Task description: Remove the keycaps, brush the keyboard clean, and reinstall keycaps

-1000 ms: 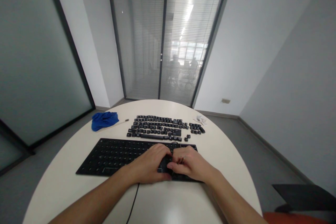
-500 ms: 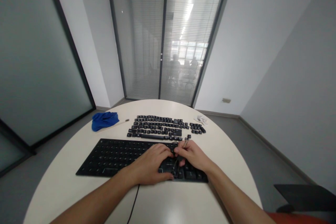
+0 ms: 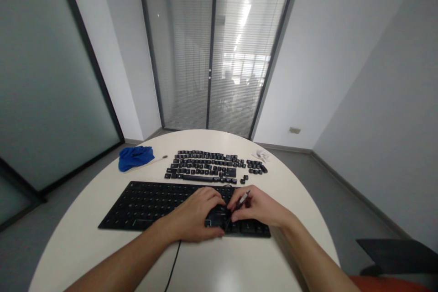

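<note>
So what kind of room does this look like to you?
Probably a small office meeting room: a round cream-white table, tall dark-framed glass panels with horizontal blinds, and a frosted glass wall at the left.

Left hand [image 3: 197, 215] and right hand [image 3: 258, 207]: both are bare. Left forearm [image 3: 126, 258] and right forearm [image 3: 308, 251]: slim, tapering to the wrist, uncovered.

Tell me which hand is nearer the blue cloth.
Left. The left hand is on the keyboard, right of the blue cloth and closer to you; the right hand, holding a thin tool, is further right.
</note>
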Motion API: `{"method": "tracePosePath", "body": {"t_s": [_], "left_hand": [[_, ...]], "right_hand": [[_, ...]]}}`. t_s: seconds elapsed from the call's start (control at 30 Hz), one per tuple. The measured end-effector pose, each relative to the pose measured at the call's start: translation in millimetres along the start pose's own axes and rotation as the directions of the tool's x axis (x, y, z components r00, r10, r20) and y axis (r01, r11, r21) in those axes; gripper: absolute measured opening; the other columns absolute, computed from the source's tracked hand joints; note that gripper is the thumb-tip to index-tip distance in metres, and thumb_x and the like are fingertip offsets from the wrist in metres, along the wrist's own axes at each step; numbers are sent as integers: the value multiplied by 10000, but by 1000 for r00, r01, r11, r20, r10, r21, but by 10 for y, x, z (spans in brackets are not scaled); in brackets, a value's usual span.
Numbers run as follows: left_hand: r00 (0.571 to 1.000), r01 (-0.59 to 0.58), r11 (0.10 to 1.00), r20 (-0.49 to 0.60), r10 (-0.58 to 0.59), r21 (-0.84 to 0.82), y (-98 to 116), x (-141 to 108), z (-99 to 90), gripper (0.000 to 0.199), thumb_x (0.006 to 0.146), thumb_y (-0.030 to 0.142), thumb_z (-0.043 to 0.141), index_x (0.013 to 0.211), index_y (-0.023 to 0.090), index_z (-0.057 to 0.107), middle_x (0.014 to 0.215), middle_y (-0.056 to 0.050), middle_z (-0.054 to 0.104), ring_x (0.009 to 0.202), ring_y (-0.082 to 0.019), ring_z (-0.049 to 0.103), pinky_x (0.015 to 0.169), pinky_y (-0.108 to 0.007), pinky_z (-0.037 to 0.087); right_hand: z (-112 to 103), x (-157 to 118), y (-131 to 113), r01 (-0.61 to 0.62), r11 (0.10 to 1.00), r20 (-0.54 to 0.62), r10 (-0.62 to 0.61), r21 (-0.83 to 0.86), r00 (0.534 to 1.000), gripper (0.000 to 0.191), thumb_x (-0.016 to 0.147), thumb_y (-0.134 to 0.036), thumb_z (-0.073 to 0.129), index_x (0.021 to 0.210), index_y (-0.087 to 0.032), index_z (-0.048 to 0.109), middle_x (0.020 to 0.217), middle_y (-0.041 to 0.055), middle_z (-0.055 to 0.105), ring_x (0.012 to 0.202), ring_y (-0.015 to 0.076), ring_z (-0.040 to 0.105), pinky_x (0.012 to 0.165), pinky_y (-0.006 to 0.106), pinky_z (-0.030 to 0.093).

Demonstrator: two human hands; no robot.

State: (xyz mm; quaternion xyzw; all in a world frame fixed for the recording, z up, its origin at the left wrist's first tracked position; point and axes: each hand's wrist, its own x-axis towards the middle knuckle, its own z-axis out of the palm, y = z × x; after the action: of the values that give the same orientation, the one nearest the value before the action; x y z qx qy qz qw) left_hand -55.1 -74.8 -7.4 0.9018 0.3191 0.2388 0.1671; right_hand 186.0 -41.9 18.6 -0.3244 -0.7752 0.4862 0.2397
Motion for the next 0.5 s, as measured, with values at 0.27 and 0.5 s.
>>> {"method": "tracePosePath", "body": {"t_s": [0.27,0.5], "left_hand": [[1000,-13,1000,25,13,15,-9,2,-12,481,750,376,837,1193,270,682,1204,-79,585,1127,-271,541,1007,-438,447],[1000,-16,1000,27,16,24,-22,4,-5,463,767,388,831,1200,298,697,1202,-70,593,1135,-270,546,1012,-443,442]], "right_hand": [[-78,72,263,-75,990,14,74,118,997,265,672,-383,881,817,-172,815,606,-3,687,531,107,529,505,223,357],[-105,103,313,-120,980,53,112,161,992,297,628,-378,905,816,-168,815,590,-2,692,509,104,532,495,220,345]]}}
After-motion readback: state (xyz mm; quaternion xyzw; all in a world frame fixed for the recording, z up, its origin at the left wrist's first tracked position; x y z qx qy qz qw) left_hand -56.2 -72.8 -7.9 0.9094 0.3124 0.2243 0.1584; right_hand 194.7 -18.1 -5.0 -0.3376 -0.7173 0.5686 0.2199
